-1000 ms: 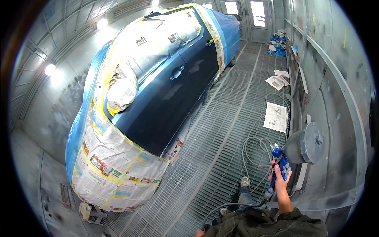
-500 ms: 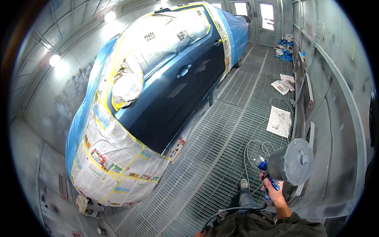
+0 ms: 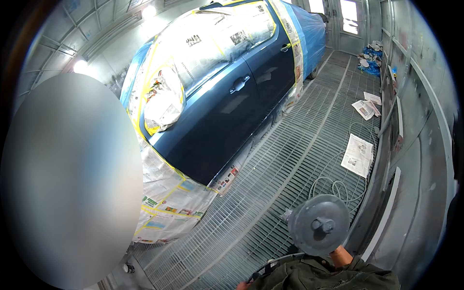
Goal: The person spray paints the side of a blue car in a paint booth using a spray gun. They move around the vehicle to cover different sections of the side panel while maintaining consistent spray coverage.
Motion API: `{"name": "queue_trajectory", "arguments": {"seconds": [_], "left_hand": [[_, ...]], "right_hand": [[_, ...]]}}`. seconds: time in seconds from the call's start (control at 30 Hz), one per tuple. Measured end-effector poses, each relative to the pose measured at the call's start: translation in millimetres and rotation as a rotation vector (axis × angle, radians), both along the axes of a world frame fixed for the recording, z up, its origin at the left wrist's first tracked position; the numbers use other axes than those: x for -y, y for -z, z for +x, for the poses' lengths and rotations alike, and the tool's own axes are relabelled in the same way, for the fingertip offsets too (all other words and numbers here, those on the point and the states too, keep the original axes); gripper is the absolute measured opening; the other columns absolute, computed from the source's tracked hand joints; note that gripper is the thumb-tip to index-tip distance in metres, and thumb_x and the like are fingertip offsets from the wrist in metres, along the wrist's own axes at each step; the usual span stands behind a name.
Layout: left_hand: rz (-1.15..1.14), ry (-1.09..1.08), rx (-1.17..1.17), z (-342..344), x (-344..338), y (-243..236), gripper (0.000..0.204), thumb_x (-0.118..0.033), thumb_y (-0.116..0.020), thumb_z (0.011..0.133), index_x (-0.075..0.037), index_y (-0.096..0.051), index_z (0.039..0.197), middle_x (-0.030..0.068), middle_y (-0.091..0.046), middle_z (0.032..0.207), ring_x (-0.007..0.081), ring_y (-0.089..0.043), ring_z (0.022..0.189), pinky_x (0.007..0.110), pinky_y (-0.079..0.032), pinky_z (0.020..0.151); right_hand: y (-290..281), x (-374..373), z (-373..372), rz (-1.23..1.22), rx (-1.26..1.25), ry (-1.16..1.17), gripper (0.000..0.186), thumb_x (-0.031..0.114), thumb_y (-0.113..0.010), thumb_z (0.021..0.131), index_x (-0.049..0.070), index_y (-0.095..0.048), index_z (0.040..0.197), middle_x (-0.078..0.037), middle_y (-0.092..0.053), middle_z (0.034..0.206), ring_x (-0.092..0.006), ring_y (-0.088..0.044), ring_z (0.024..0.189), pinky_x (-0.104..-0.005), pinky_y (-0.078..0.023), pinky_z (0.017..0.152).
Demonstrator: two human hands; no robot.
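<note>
My right hand (image 3: 341,254) holds a paint spray gun (image 3: 319,225) up close to the camera. The gun's round grey cup lid hides most of the fingers, leaving only the wrist and an olive sleeve visible. A sliver of my left hand (image 3: 240,285) shows at the bottom edge beside the gun's hose (image 3: 276,263), and its grip is unclear. To the left stands a dark blue car (image 3: 227,121), its two doors bare. Newspaper and yellow tape (image 3: 169,208) mask the windows, mirror and front.
Metal floor grating (image 3: 290,150) runs along the car. A coiled hose (image 3: 338,186) and newspaper sheets (image 3: 358,154) lie by the grey right booth wall (image 3: 415,159). Blue rags (image 3: 371,60) are piled near the far door. A blurred oval covers the left.
The spray gun has come up from low at my right toward the camera, so its cup lid now faces me. The view has swung closer to the car doors.
</note>
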State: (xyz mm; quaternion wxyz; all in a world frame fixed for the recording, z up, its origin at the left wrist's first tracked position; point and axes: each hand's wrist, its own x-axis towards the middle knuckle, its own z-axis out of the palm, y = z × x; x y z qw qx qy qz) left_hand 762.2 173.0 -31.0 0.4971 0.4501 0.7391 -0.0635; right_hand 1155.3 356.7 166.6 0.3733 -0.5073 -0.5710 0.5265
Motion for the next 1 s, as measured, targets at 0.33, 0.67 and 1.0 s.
{"name": "queue_trajectory", "arguments": {"seconds": [0.33, 0.67, 1.0], "left_hand": [[0.083, 0.015, 0.003, 47.3, -64.9, -24.5, 0.046, -0.043, -0.054, 0.085, -0.001, -0.068, 0.095, 0.0240, -0.066, 0.092, 0.0412, -0.063, 0.090, 0.049, -0.049, 0.075], [0.041, 0.174, 0.110, 80.1, -104.0, 23.8, 0.039, -0.039, -0.054, 0.085, -0.005, -0.067, 0.098, 0.0224, -0.066, 0.094, 0.0418, -0.061, 0.091, 0.051, -0.048, 0.077], [0.058, 0.066, -0.034, 102.4, -132.9, -26.4, 0.041, -0.044, -0.055, 0.088, -0.007, -0.069, 0.093, 0.0214, -0.066, 0.085, 0.0406, -0.062, 0.080, 0.051, -0.047, 0.069]], "right_hand": [[14.4, -90.7, 79.5, 0.090, 0.085, -0.138, 0.025, 0.009, -0.060, 0.088, -0.001, -0.057, 0.111, -0.011, -0.061, 0.101, -0.0183, -0.059, 0.087, -0.0271, -0.051, 0.059], [-78.6, -160.7, 112.7, 0.081, -0.482, 0.095, 0.029, 0.014, -0.066, 0.085, -0.003, -0.057, 0.108, -0.016, -0.062, 0.099, -0.0203, -0.060, 0.085, -0.0288, -0.052, 0.053], [-70.5, -176.5, 116.0, -0.009, -0.452, 0.057, 0.043, 0.018, -0.069, 0.083, -0.001, -0.050, 0.116, -0.017, -0.062, 0.099, -0.0221, -0.061, 0.083, -0.0317, -0.053, 0.051]]}}
